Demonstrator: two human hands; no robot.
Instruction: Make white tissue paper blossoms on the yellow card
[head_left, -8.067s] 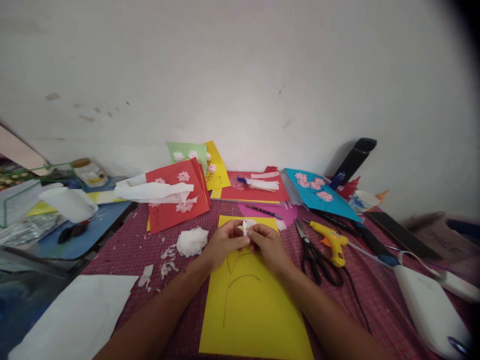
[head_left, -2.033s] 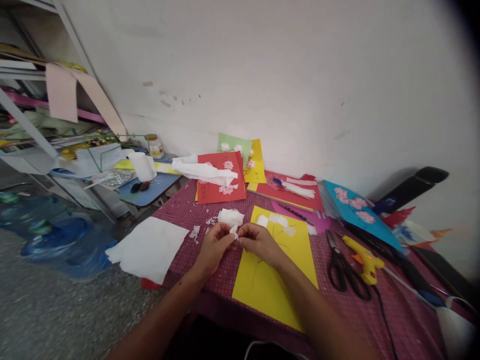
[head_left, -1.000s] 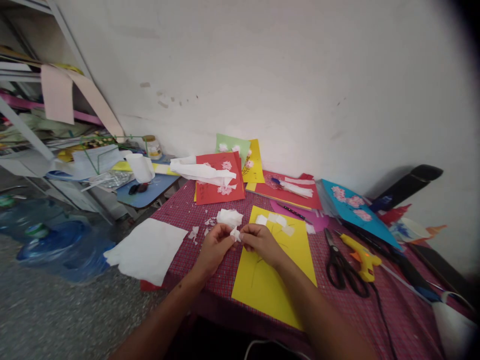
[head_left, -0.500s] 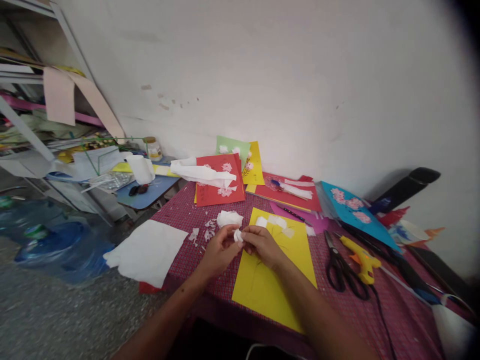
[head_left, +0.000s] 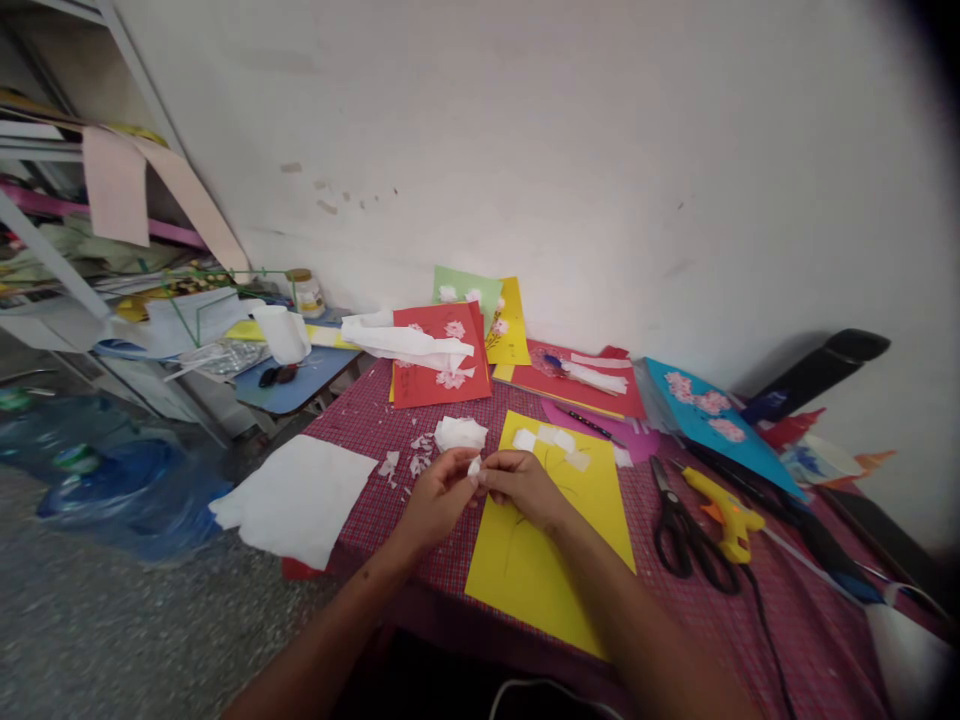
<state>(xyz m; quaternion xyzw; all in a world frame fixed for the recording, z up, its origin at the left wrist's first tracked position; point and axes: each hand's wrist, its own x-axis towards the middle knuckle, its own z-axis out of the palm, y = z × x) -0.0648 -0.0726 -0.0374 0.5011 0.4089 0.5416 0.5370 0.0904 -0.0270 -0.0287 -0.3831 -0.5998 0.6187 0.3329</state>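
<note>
My left hand (head_left: pixel 435 492) and my right hand (head_left: pixel 519 484) meet over the left edge of a yellow paper sheet (head_left: pixel 551 555). Between their fingertips they pinch a small white tissue piece (head_left: pixel 474 466). Both hands have their fingers closed on it. The yellow sheet lies on a red checked tablecloth (head_left: pixel 375 425) and carries thin drawn lines and several small white tissue squares (head_left: pixel 556 441) near its far end. A crumpled white tissue wad (head_left: pixel 459 433) lies just beyond my left hand, with small scraps (head_left: pixel 405 464) beside it.
Black scissors (head_left: pixel 681 528) and a yellow glue gun (head_left: pixel 721 513) lie right of the sheet. Red (head_left: pixel 439 355), blue (head_left: pixel 709 415) and other coloured cards with tissue flowers line the wall. A white sheet (head_left: pixel 292 497) overhangs the table's left edge. Water bottles (head_left: pixel 105 490) and shelves stand left.
The camera swung left since the earliest frame, bringing the floor and shelves into view. Tissue squares now lie on the yellow sheet. My hands keep working the small tissue piece, shifting only slightly.
</note>
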